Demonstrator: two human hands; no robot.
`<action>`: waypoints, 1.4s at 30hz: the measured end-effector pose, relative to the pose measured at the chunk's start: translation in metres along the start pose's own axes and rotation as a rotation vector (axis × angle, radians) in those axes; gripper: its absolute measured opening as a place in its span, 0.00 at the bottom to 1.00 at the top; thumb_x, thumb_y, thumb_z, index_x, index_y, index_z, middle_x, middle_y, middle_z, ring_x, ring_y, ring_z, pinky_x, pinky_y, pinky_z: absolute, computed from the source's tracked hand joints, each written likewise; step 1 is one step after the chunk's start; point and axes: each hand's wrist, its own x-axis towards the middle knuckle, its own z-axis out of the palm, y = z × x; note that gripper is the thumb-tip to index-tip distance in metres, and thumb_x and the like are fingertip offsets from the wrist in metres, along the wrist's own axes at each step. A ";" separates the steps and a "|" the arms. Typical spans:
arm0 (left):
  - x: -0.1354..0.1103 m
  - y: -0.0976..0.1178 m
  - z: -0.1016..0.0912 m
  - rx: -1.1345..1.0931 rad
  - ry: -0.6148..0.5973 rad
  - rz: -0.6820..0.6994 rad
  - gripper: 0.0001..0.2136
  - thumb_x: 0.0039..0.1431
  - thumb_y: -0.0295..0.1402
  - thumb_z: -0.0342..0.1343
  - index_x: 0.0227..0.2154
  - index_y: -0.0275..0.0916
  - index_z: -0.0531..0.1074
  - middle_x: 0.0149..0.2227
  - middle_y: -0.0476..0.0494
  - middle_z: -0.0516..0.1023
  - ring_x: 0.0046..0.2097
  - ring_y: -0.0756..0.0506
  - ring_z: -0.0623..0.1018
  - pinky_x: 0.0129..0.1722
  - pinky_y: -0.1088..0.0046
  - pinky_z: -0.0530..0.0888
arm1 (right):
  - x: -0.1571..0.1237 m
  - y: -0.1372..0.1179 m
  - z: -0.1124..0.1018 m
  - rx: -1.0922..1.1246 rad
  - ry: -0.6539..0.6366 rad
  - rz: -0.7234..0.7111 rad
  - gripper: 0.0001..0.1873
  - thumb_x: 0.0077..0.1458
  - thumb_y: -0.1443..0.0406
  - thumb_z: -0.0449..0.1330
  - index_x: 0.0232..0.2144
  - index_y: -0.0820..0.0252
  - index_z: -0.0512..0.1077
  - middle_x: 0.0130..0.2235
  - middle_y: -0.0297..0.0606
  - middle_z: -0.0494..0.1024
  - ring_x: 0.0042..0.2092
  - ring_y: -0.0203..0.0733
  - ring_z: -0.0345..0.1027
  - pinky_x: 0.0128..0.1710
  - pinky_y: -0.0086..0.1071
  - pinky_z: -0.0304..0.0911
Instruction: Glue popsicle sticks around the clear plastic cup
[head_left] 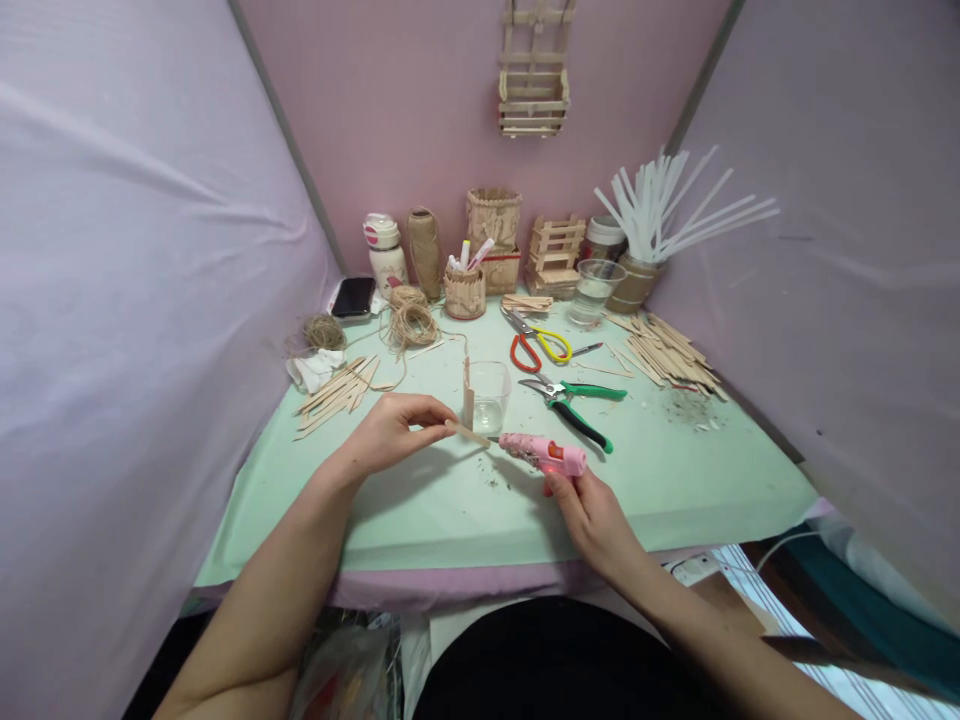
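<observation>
My left hand [401,432] pinches one end of a flat wooden craft stick [469,434] between thumb and fingers, over the front middle of the table. In my right hand [592,510] is a pink glue gun [536,451], pointing left. Its nozzle is at the stick's free end; whether they touch I cannot tell. Just behind stands a clear plastic cup [491,395], with an upright craft stick [469,408] at its left side. Dark specks lie on the tabletop beneath the glue gun.
Green-handled pruning shears [570,405] and red-and-yellow-handled scissors [534,340] lie right of the cup. Loose craft sticks [671,352] are heaped at right, more sticks [339,395] at left near coiled twine [412,322]. A cup of water [595,295] stands at the back.
</observation>
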 end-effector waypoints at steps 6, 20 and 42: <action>0.000 -0.001 -0.001 -0.011 0.000 0.003 0.09 0.57 0.37 0.60 0.33 0.36 0.79 0.30 0.45 0.82 0.30 0.50 0.79 0.32 0.79 0.76 | 0.001 0.003 0.002 -0.034 0.003 -0.005 0.22 0.64 0.51 0.47 0.39 0.58 0.75 0.30 0.41 0.78 0.35 0.47 0.72 0.35 0.35 0.66; 0.001 0.001 -0.001 0.000 0.004 -0.002 0.10 0.57 0.38 0.60 0.32 0.36 0.79 0.30 0.45 0.82 0.30 0.50 0.79 0.32 0.79 0.76 | 0.003 0.006 0.005 -0.145 -0.014 0.036 0.23 0.64 0.52 0.47 0.40 0.62 0.74 0.34 0.45 0.79 0.36 0.49 0.73 0.37 0.37 0.67; -0.002 0.009 0.003 -0.255 -0.023 -0.030 0.09 0.58 0.36 0.60 0.35 0.35 0.78 0.35 0.41 0.82 0.35 0.49 0.79 0.35 0.76 0.76 | -0.017 0.111 -0.151 -1.461 0.139 -0.065 0.16 0.63 0.59 0.50 0.28 0.62 0.71 0.27 0.52 0.71 0.31 0.55 0.67 0.31 0.44 0.59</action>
